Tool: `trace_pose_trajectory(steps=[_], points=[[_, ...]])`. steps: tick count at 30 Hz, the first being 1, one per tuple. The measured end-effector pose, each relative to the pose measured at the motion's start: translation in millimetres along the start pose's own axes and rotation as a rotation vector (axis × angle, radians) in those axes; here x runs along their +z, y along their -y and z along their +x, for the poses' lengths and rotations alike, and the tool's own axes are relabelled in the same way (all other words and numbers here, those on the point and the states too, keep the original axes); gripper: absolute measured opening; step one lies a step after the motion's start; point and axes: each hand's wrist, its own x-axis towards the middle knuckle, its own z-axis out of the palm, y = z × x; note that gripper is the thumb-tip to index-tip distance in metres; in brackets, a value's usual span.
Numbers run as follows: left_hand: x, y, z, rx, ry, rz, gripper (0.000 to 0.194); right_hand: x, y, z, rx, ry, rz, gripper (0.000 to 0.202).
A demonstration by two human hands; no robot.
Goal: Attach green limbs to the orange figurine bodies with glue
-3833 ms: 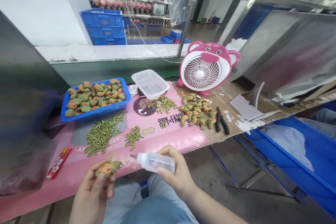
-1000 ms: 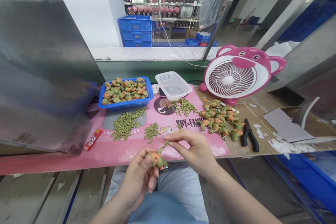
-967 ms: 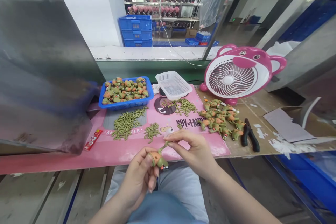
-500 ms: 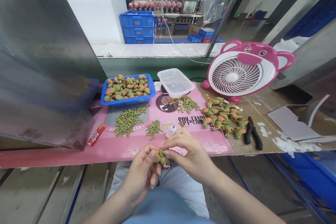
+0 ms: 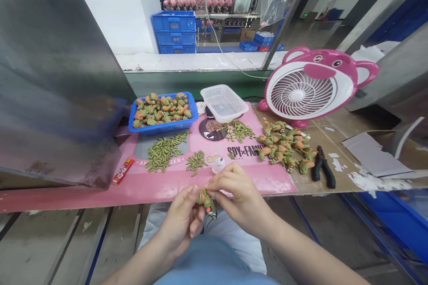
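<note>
Over my lap, just off the table's front edge, I hold a small green and orange toy figure (image 5: 209,208), its head end tilted down. My left hand (image 5: 182,217) is closed around its left side. The thumb and fingertips of my right hand (image 5: 239,191) pinch at its upper end; whether a small green piece is between them is hidden. Beyond my hands lie a small heap of green limb pieces (image 5: 196,161) and a larger heap of limb pieces (image 5: 163,153). A small white bottle with a thin tip (image 5: 218,164) stands just behind my right hand.
A blue basket (image 5: 163,130) full of toy figures stands at back left, beside a white basket (image 5: 224,102). More limb pieces (image 5: 240,131) lie before it. On the right are figures with limbs (image 5: 281,147), black-handled pliers (image 5: 323,169) and a pink fan (image 5: 297,93). A red box (image 5: 123,171) lies left.
The toy figure has turned slightly in my hands, so more of its orange body shows and its head end points further down. Both hands stay nearly in place.
</note>
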Motion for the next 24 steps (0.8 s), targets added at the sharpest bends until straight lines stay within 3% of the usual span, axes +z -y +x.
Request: trace_pose_trajectory(steps=[4, 11, 22, 24], points=[[-0.5, 0.7, 0.8, -0.002, 0.013, 0.005, 0.044, -0.4, 0.8, -1.6, 0.001, 0.006, -0.012, 0.015], [-2.3, 0.7, 1.0, 0.005, 0.031, 0.022, 0.047, -3.6, 0.0, 0.5, 0.139, 0.065, 0.098, 0.009], [-1.9, 2.3, 0.3, -0.002, 0.052, -0.034, 0.045, -1.1, 0.7, -1.1, 0.119, 0.051, 0.074, 0.011], [-2.5, 1.0, 0.0, 0.017, 0.062, -0.038, 0.045, -0.4, 2.2, -3.3, 0.088, -0.010, 0.069, 0.007]])
